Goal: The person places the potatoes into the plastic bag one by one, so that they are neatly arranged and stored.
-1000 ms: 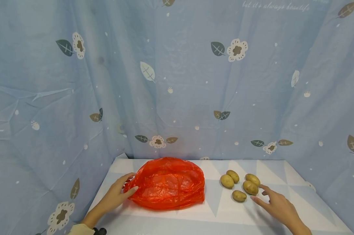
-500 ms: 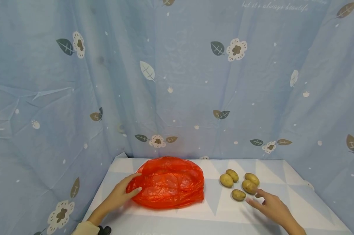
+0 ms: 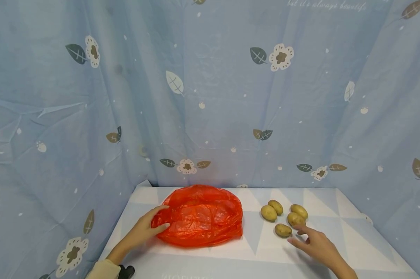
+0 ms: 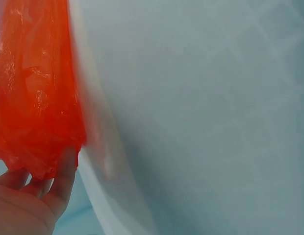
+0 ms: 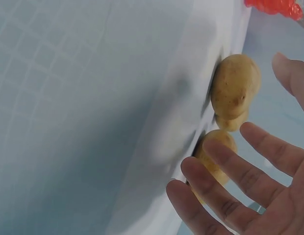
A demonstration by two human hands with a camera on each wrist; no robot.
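Observation:
A crinkled red plastic bag (image 3: 203, 217) lies on the table with its wide mouth facing me. My left hand (image 3: 141, 230) is at the bag's left end, thumb and fingers spread apart and touching the plastic. In the left wrist view, fairly straight fingers (image 4: 63, 181) meet the edge of the red bag (image 4: 39, 98). To the right, several potatoes sit in a loose group. My right hand (image 3: 318, 246) hovers beside the front potato (image 3: 283, 230), fingers spread and holding nothing. The right wrist view shows its spread fingers (image 5: 250, 181) partly covering a potato (image 5: 235, 85) group.
The white and pale blue patterned table (image 3: 258, 248) ends at a blue floral curtain (image 3: 230, 116) behind and on both sides. Farther back are a pair of potatoes (image 3: 269, 213) on the left and another pair (image 3: 299, 211) on the right.
My left hand has shifted slightly right against the bag's end. The right hand has drawn left and a little toward me, away from the right-hand potatoes. The potatoes stay in place.

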